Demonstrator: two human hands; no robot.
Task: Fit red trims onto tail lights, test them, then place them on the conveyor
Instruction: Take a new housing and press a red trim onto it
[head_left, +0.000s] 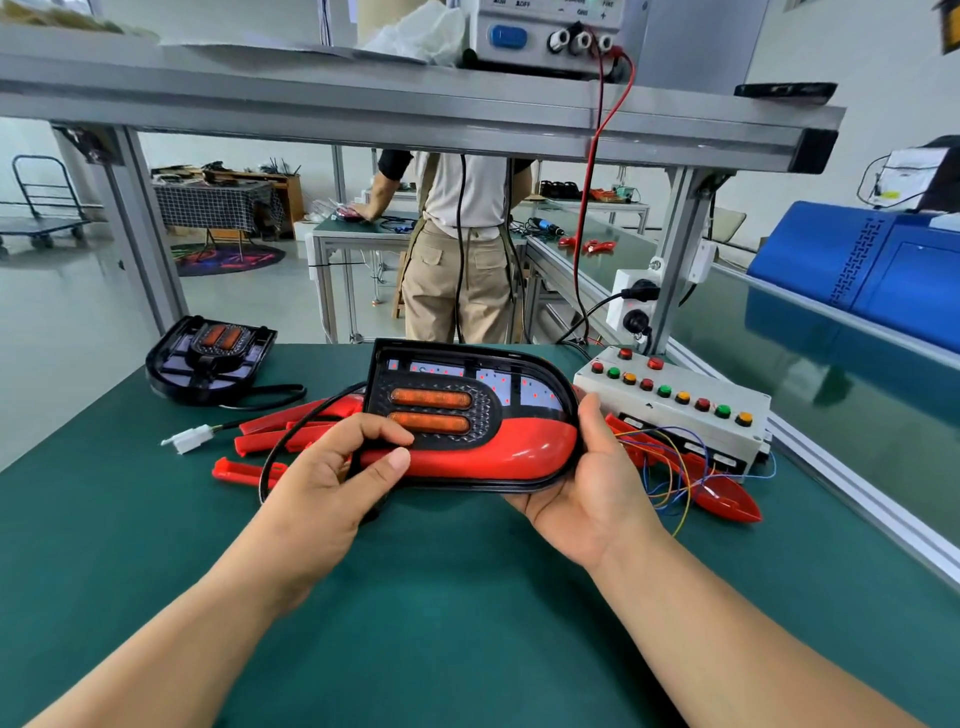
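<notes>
Above the counter (467, 623), the tail light (519, 387) with its red trim (498, 447) is held aloft. The left grip (322, 488) pinches its left end; the right grip (597, 488) clasps the rounded right end.

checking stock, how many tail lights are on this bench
2. One tail light is held between the left hand and right hand; the second tail light lies at the bench's far left.
</notes>
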